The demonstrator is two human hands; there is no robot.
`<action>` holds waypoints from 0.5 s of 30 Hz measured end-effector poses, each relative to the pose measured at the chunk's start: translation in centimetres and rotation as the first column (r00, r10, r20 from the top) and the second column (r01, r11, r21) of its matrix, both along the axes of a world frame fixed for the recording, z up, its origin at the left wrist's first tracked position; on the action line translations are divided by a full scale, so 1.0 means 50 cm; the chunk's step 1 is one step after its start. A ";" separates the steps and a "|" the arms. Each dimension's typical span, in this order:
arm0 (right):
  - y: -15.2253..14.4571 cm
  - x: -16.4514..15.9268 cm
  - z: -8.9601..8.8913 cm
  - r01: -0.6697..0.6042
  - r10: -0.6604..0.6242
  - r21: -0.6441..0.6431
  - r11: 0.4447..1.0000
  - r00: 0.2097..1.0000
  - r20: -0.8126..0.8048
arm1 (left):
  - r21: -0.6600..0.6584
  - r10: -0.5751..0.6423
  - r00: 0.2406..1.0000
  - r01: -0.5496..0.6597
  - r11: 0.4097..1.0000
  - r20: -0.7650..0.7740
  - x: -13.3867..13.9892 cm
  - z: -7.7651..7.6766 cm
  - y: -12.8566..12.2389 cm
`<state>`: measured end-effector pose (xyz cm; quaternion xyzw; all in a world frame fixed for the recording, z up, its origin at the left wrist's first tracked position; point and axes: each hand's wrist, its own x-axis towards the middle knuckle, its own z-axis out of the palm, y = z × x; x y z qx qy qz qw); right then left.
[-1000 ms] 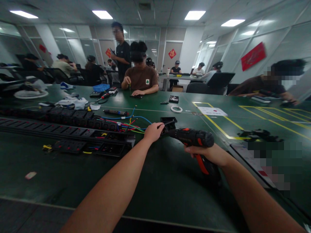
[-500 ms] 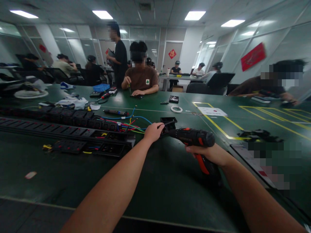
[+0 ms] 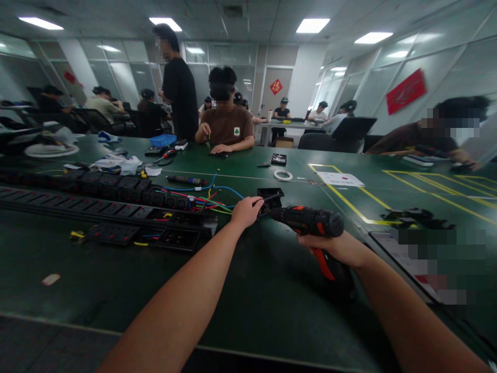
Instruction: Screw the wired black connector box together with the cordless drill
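Observation:
My right hand (image 3: 330,246) is wrapped round the grip of a black and orange cordless drill (image 3: 308,220). The drill's nose points left at a small black plastic housing (image 3: 274,196); whether its bit touches the part cannot be made out. My left hand (image 3: 248,211) is closed on the near left side of that housing, its fingertips partly hidden. Coloured wires (image 3: 217,206) run from the left up to the housing. They come from a long black power strip (image 3: 77,202) with rows of sockets, lying on the green table (image 3: 240,290).
A second screwdriver-like tool (image 3: 186,180) lies behind the wires. Farther back are a white tape roll (image 3: 283,175), a paper sheet (image 3: 339,178) and a blue basket (image 3: 163,140). A tablet-like panel (image 3: 404,264) lies right. A co-worker (image 3: 227,124) sits opposite.
Both my hands, the drill and the housing stay nearly in place. In the background the standing person has shifted to the left.

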<state>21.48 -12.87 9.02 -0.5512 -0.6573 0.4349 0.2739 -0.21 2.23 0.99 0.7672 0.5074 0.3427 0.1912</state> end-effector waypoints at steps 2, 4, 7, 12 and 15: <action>-0.001 -0.001 0.000 0.001 -0.001 -0.004 1.000 1.000 -0.017 | 0.004 -0.002 1.000 0.002 1.000 0.003 0.000 0.000 -0.001; -0.002 -0.002 0.001 0.004 -0.004 -0.008 1.000 1.000 -0.025 | 0.005 -0.001 1.000 0.001 1.000 0.002 0.000 0.001 -0.001; -0.003 -0.001 0.001 0.001 -0.001 -0.001 1.000 1.000 -0.012 | 0.001 0.003 1.000 -0.003 1.000 -0.006 0.000 0.002 -0.002; -0.001 0.003 -0.002 0.005 -0.005 0.009 1.000 1.000 0.010 | -0.003 -0.002 1.000 0.002 1.000 0.001 0.000 0.004 -0.003; -0.001 0.004 -0.003 0.019 -0.019 0.005 1.000 1.000 0.017 | -0.006 0.000 1.000 0.000 1.000 0.005 0.001 0.005 -0.004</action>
